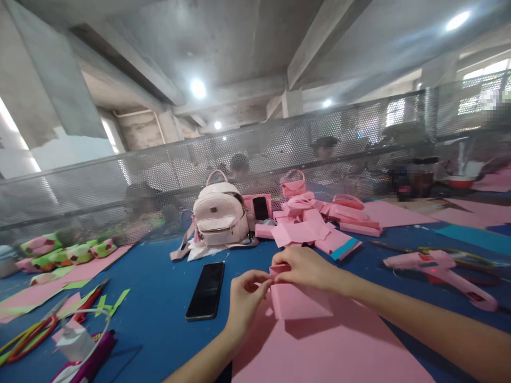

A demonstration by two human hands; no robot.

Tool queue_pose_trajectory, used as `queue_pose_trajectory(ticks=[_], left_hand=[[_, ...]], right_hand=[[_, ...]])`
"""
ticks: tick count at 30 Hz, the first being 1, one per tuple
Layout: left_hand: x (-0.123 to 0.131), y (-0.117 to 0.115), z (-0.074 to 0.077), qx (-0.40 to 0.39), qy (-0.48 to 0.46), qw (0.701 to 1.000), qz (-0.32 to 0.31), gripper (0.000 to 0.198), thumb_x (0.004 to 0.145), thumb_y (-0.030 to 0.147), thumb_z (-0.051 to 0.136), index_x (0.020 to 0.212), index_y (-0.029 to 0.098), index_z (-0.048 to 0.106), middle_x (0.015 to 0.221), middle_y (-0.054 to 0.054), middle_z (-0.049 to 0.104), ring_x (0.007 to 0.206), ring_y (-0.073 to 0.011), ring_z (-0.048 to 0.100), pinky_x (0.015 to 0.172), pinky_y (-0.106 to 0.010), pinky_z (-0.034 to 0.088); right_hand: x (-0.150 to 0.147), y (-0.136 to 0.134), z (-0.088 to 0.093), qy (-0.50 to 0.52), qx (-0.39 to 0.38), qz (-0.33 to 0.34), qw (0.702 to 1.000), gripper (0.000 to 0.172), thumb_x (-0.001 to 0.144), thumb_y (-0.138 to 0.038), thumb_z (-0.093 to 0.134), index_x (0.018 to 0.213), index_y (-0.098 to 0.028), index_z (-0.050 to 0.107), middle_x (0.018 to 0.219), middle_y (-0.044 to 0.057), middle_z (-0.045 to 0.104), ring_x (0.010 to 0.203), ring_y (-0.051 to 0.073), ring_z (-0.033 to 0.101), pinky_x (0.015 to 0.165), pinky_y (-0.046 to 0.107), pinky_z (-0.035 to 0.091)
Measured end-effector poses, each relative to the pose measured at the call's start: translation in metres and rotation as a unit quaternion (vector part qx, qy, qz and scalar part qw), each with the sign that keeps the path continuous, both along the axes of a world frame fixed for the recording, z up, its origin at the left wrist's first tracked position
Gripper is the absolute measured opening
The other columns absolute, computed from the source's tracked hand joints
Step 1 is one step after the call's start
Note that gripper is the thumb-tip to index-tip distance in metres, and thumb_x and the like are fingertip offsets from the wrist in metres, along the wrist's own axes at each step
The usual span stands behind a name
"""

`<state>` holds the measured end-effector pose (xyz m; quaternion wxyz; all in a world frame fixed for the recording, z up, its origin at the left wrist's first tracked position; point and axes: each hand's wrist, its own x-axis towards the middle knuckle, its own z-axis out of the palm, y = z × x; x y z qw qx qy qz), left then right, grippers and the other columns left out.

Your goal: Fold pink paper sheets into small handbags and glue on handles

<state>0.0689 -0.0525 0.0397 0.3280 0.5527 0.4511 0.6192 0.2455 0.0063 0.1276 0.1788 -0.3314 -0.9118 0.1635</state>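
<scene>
A small folded box of pink paper point(299, 303) stands on a large pink sheet point(331, 351) in front of me. My left hand point(248, 300) pinches the box's upper left corner between thumb and fingertips. From the far side, my right hand point(305, 266) grips the top edge of the same box, with fingers curled over a folded flap. The two hands nearly meet at that corner. Part of the flap is hidden behind my fingers.
A black phone point(206, 291) lies left of my hands. Behind it stands a white backpack point(221, 213), beside piled pink paper pieces point(305, 218). A pink glue gun point(443, 271) lies right. Scissors point(85, 303) and a purple power strip point(90, 361) are at left. A perforated metal screen point(179, 159) closes the back.
</scene>
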Motion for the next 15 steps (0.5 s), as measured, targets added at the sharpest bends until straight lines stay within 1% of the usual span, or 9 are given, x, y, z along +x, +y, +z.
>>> queue_pose_trajectory(ticks=[2,5,7,8,10,12,13,15], left_hand=[[0.001,0.001,-0.001,-0.005,0.000,1.000,-0.007,0.020,0.075,0.034,0.081,0.078,0.015,0.078,0.076,-0.007,0.076,0.059,-0.0137,0.060,0.054,-0.023,0.047],[0.002,0.002,-0.002,-0.016,0.003,0.999,-0.028,0.021,0.074,0.034,0.082,0.078,0.015,0.077,0.076,-0.007,0.075,0.065,-0.0167,0.065,0.061,-0.025,0.051],[0.001,0.002,-0.001,-0.020,0.009,0.999,-0.045,0.024,0.076,0.038,0.081,0.077,0.015,0.075,0.076,-0.007,0.075,0.071,-0.0192,0.068,0.066,-0.027,0.053],[0.001,0.001,0.000,-0.019,0.015,0.998,-0.052,0.026,0.080,0.041,0.078,0.079,0.015,0.074,0.078,-0.008,0.075,0.074,-0.0202,0.069,0.069,-0.028,0.054],[0.000,-0.004,0.003,-0.007,0.029,0.998,-0.057,0.031,0.089,0.047,0.068,0.092,0.016,0.072,0.092,-0.009,0.075,0.087,-0.0224,0.070,0.076,-0.030,0.055],[0.001,-0.011,0.007,0.012,0.046,0.997,-0.056,0.034,0.097,0.048,0.057,0.114,0.020,0.066,0.117,-0.011,0.070,0.108,-0.0248,0.066,0.087,-0.034,0.054],[0.002,-0.015,0.010,0.023,0.055,0.997,-0.057,0.037,0.097,0.048,0.058,0.123,0.023,0.062,0.129,-0.011,0.064,0.119,-0.0260,0.061,0.094,-0.037,0.052],[0.006,-0.023,0.015,0.052,0.099,0.991,-0.068,0.051,0.089,0.046,0.070,0.134,0.027,0.055,0.143,-0.011,0.052,0.134,-0.0291,0.048,0.108,-0.043,0.045]], right_hand=[[0.001,-0.002,0.000,-0.007,-0.003,-0.003,1.000,0.009,0.079,-0.025,0.072,0.072,-0.020,0.069,0.077,0.001,0.073,0.074,0.020,0.064,0.059,0.027,0.030],[0.002,-0.003,-0.002,-0.014,-0.012,-0.009,1.000,0.008,0.078,-0.020,0.072,0.071,-0.019,0.068,0.074,0.000,0.071,0.073,0.019,0.063,0.059,0.028,0.032],[0.003,0.000,-0.004,-0.017,-0.024,-0.009,1.000,0.011,0.080,-0.021,0.074,0.072,-0.018,0.067,0.073,-0.002,0.068,0.072,0.018,0.062,0.062,0.028,0.038],[0.003,0.002,-0.006,-0.017,-0.032,-0.008,0.999,0.013,0.083,-0.024,0.074,0.075,-0.018,0.067,0.075,-0.002,0.067,0.072,0.017,0.062,0.065,0.029,0.043],[0.005,0.010,-0.009,-0.012,-0.057,-0.006,0.998,0.018,0.090,-0.032,0.072,0.084,-0.016,0.067,0.082,-0.001,0.067,0.077,0.018,0.063,0.072,0.033,0.051],[0.007,0.018,-0.014,0.003,-0.094,-0.010,0.996,0.023,0.095,-0.037,0.069,0.095,-0.015,0.068,0.093,0.001,0.068,0.084,0.019,0.066,0.078,0.037,0.056],[0.008,0.022,-0.016,0.016,-0.117,-0.015,0.993,0.024,0.096,-0.038,0.068,0.100,-0.014,0.068,0.100,0.002,0.069,0.089,0.021,0.067,0.080,0.039,0.057],[0.011,0.028,-0.023,0.051,-0.174,-0.032,0.983,0.025,0.097,-0.036,0.068,0.109,-0.014,0.068,0.110,0.004,0.069,0.096,0.023,0.068,0.083,0.041,0.058]])
